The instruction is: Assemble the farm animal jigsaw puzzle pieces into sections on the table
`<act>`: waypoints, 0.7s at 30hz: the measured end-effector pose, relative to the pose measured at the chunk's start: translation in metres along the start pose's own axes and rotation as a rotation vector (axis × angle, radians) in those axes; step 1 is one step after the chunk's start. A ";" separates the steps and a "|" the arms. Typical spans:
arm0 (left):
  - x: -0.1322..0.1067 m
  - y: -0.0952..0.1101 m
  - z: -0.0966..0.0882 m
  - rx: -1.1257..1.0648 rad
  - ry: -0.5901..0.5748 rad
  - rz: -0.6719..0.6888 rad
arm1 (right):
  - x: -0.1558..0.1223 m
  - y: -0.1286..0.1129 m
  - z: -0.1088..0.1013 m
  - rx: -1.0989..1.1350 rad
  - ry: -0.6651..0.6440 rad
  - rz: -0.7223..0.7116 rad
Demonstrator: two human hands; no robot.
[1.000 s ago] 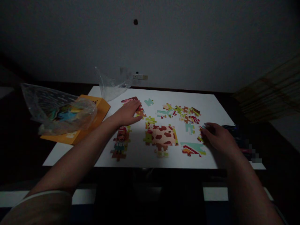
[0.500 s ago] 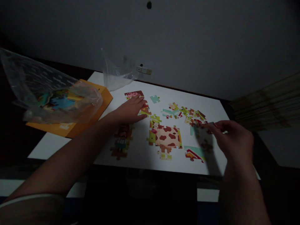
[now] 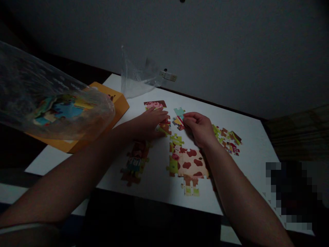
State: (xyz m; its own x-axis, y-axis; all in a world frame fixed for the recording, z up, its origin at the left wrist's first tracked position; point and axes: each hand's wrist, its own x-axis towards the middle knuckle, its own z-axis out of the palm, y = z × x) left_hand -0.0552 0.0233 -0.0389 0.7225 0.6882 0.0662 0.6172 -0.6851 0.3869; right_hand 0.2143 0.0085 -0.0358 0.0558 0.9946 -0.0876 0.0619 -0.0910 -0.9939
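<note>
My left hand (image 3: 151, 124) lies flat with its fingers stretched over a joined strip of puzzle pieces (image 3: 165, 127), hiding part of it. A pink pig section (image 3: 154, 104) shows past the fingertips. My right hand (image 3: 199, 126) pinches a red, yellow and white puzzle piece (image 3: 179, 122) above the table, close to a pale green puzzle piece (image 3: 179, 111). Nearer to me lies a joined cow section (image 3: 191, 163), partly covered by my right forearm. To its left, a joined section with a figure (image 3: 135, 163) sits below my left forearm.
On the left, a clear plastic bag (image 3: 102, 113) with puzzle pieces inside rests on an orange box (image 3: 119, 103). Another clear bag (image 3: 137, 84) stands at the table's back edge by the wall. Loose puzzle pieces (image 3: 228, 137) lie right of my right wrist on the white table (image 3: 249, 130).
My right hand has moved left from the loose pieces on the right, carrying a puzzle piece to the pale green piece. My left hand stays on the strip. The view has shifted slightly.
</note>
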 end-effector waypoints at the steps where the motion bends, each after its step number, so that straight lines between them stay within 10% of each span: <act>1: 0.000 0.000 0.001 -0.002 0.013 0.006 | 0.000 0.002 -0.001 -0.015 0.011 -0.007; 21: 0.003 -0.003 0.003 -0.011 0.075 0.031 | 0.002 0.015 -0.002 -0.102 0.032 -0.105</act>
State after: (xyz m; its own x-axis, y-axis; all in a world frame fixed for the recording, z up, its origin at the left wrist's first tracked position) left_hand -0.0541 0.0268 -0.0425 0.7158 0.6826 0.1469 0.5909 -0.7043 0.3935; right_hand 0.2173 0.0087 -0.0506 0.0755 0.9969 0.0198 0.1698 0.0067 -0.9854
